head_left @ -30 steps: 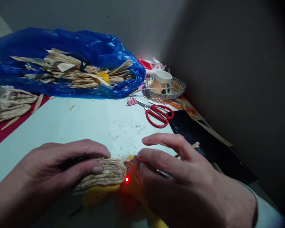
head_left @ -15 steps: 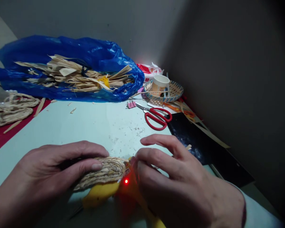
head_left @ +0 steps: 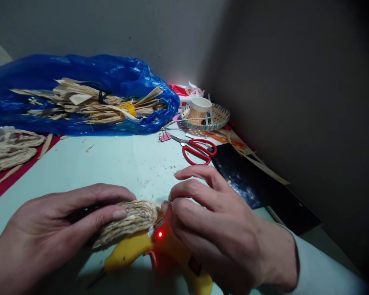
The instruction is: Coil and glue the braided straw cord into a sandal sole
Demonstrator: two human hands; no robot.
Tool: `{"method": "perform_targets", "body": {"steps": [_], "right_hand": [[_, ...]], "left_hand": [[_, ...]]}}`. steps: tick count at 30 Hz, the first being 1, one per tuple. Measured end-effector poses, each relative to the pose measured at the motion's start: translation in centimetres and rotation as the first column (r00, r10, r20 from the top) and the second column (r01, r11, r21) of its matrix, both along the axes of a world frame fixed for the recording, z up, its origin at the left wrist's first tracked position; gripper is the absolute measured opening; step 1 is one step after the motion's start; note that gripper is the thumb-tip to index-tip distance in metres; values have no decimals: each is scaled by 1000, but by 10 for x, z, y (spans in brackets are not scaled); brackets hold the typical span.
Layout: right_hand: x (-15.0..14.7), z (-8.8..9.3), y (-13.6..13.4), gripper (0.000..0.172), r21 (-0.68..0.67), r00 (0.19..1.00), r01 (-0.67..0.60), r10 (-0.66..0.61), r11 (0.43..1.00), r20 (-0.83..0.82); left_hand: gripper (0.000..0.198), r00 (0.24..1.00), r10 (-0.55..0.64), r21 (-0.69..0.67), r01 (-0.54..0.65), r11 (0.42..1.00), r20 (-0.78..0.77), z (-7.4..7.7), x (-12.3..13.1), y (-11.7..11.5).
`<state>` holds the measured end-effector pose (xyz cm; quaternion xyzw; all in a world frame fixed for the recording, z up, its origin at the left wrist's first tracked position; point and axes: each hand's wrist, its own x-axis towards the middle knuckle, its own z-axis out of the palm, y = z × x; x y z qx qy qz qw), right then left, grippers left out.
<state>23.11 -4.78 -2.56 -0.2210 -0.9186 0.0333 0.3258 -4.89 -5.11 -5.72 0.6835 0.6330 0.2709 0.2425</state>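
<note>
A flat coil of braided straw [head_left: 138, 215], tan and wound in several rows, is gripped on its left side by my left hand [head_left: 67, 217], thumb in front and fingers behind. At the coil's right end my right hand [head_left: 215, 225] is closed in a pinch of thumb and forefinger, its other fingers curled above; the exact bit pinched is mostly hidden. Just below both lies a yellow glue gun [head_left: 129, 250] with a glowing red light, its dark nozzle pointing to the lower left. Part of the glue gun is hidden behind my right hand.
Red-handled scissors [head_left: 199, 141] and a pink binder clip [head_left: 165, 137] lie ahead on the pale table [head_left: 123, 159]. A blue plastic bag [head_left: 89, 65] of straw bundles [head_left: 89, 102] is behind. A woven basket [head_left: 219, 116] holds a paper cup [head_left: 200, 110]. Braided rope [head_left: 15, 151] lies left.
The view has shifted slightly, so the far things sit a little further left. More of the yellow glue gun now shows. Both hands keep their hold on the coil.
</note>
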Motion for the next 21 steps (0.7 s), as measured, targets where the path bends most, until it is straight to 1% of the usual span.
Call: {"method": "perform_targets", "body": {"steps": [12,15,21], "right_hand": [[-7,-7,3,38,-11,996,-8,7,1000,-89],[-7,-7,3,37,-8,996,-1,0,1000,-86],[-7,-7,1,38,16,996,30,-28,999,-80]], "left_hand": [[41,999,33,38,-34,999,16,0,5,1],[41,999,29,29,-29,999,18,1,5,2],[42,1000,-6,56,7,998,-17,2,6,5]]}}
